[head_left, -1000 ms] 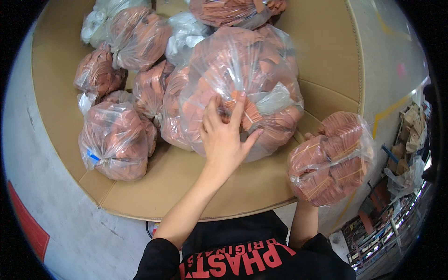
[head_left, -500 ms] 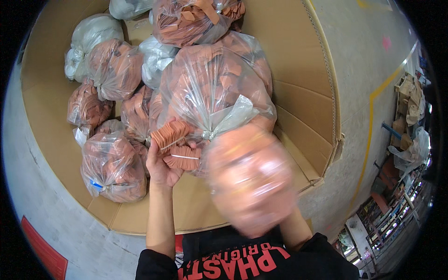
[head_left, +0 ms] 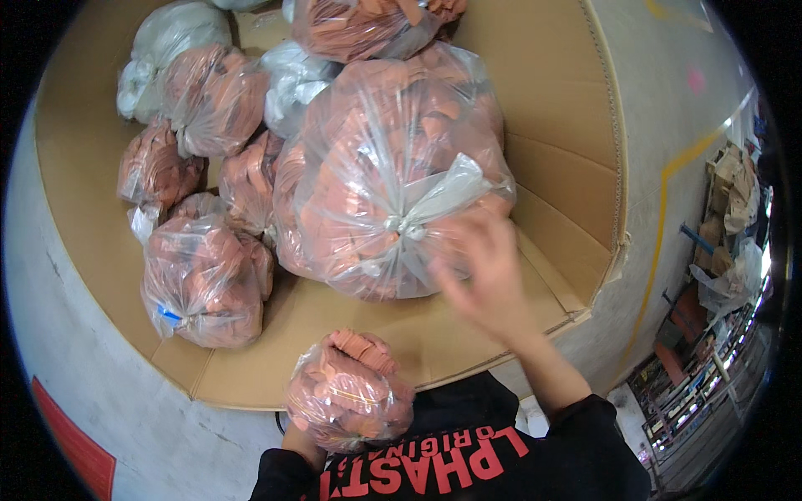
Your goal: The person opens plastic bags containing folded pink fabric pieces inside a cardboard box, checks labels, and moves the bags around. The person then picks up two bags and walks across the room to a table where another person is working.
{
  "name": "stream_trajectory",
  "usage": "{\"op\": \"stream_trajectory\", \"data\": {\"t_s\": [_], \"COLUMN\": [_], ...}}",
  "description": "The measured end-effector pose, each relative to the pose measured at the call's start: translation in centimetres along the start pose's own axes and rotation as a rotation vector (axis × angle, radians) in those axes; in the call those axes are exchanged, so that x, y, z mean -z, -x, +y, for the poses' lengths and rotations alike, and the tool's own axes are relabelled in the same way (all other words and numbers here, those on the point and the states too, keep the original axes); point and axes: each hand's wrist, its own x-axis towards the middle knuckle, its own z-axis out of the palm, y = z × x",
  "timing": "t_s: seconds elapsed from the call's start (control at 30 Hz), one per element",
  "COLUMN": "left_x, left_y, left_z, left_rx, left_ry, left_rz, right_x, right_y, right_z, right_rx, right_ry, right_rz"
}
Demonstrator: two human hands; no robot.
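Note:
Low in front of me, a small clear plastic bag of orange-brown flat pieces rests on my left hand, close to my shirt. The bag hides that hand's fingers; only the left wrist shows below it. A ridged stack of the pieces shows at the bag's top. My right hand, blurred, reaches over the near right side of a large knotted clear bag full of similar pieces. Its thumb and fingers are apart, with nothing seen between them. The white knot lies just left of it.
A big cardboard box surrounds the bags. Smaller bags of orange-brown pieces sit at its left, one with a blue tie. Whitish bags lie farther back. Cluttered shelving stands beyond the floor at right.
The small bag has gone from my right hand to my left, down and left toward my body. My left hand has drawn back from the box; my right hand has moved up toward the large bag.

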Motion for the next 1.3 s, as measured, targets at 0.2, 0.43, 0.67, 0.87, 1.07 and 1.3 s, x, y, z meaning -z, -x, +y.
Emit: {"op": "stream_trajectory", "data": {"t_s": [0.2, 0.43, 0.67, 0.87, 1.07, 1.3], "left_x": [1.1, 8.3, 23.7, 27.7, 26.6, 26.8], "left_y": [2.0, 4.2, 7.4, 5.5, 7.1, 6.4], "left_z": [-0.8, -0.6, -1.4, -2.7, -3.0, -1.6], "left_rx": [-0.268, -0.561, -0.703, -0.819, -0.707, -0.637], "left_ry": [0.119, 0.302, 0.5, 0.564, 0.497, 0.376], "left_rz": [-0.138, -0.2, -0.486, -0.769, -0.673, -0.667], "right_x": [-2.8, -8.3, -6.7, -6.2, -11.5, -21.5], "right_y": [-2.0, -0.9, 8.4, 11.0, -0.4, 1.3], "right_z": [0.4, 1.2, 4.0, -0.9, -16.6, -30.7], "right_rx": [0.169, 0.009, -0.335, -0.73, -0.084, 0.305], "right_ry": [0.037, 0.598, 0.036, -0.241, -0.034, -0.144], "right_rz": [-0.094, -0.208, -0.013, 0.012, -0.045, -0.247]}}
